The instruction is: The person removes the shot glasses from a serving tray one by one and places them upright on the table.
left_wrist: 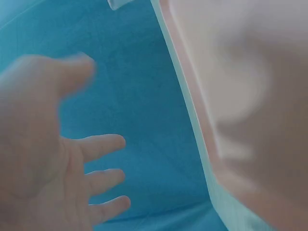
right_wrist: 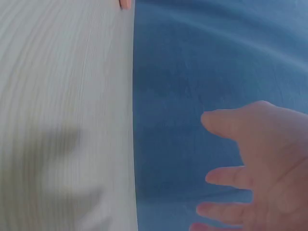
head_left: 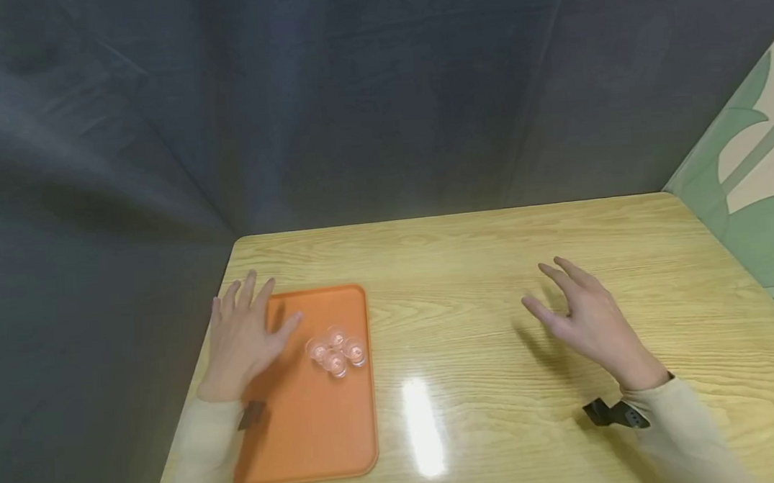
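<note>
Several small clear cups [head_left: 336, 352] stand bunched together on an orange tray [head_left: 305, 439], near its right edge. My left hand [head_left: 242, 345] hovers over the tray's left side with fingers spread, left of the cups, holding nothing. In the left wrist view that same left hand [left_wrist: 43, 144] shows its thumb and fingers apart, beside the tray [left_wrist: 197, 106]. Over the table on the right, my right hand [head_left: 588, 323] is raised with its fingers extended. Nothing lies in the right hand [right_wrist: 269, 163] in the right wrist view either; its shadow falls on the wood.
The wooden table [head_left: 453, 282] carries the tray on its left. Dark cloth [head_left: 381, 105] hangs behind the table and along its left side. At the far right is a green-and-cream patterned panel [head_left: 754, 175]. A bright reflection shows on the tabletop.
</note>
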A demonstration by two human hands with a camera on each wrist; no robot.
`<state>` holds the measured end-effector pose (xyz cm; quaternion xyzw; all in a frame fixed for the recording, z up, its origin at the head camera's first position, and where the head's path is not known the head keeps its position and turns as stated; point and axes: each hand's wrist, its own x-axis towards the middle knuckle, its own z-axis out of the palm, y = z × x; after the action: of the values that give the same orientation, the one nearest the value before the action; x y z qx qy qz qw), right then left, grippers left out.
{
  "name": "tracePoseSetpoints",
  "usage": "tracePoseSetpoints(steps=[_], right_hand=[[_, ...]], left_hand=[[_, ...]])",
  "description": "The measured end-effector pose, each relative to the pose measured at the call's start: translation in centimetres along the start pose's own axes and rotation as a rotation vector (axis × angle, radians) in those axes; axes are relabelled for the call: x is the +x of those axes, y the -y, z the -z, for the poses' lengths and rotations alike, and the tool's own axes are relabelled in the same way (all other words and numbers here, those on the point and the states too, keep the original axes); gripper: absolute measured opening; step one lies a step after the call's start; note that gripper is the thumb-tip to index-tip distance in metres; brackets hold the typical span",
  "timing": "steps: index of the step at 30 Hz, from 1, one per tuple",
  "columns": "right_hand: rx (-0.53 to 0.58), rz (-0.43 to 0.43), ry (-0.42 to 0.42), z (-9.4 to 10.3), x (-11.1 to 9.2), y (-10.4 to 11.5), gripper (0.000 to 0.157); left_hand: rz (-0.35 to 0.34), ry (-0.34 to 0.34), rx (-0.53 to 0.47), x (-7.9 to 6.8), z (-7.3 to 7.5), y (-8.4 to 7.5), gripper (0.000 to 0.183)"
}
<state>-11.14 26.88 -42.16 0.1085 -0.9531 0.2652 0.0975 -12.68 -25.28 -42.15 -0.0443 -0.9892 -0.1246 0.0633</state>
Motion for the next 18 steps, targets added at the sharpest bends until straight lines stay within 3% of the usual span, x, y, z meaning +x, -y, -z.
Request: tracePoseSetpoints(steps=[6, 13, 18], right_hand=[[0.078, 0.077, -0.001, -1.9, 0.4, 2.3, 0.059], [0.180, 0.184, 0.016, -4.6, 0.9, 4.7, 0.049], [0.221, 0.234, 0.030, -6.1, 1.2, 6.9, 0.045]], left_hand=[[-0.031, -0.017, 0.002, 0.8, -0.4, -0.1, 0.065], [-0.034, -0.023, -0.046, 2.0, -0.8, -0.6, 0.065], [-0.015, 0.017, -0.076, 2.6, -1.5, -0.7, 0.064]])
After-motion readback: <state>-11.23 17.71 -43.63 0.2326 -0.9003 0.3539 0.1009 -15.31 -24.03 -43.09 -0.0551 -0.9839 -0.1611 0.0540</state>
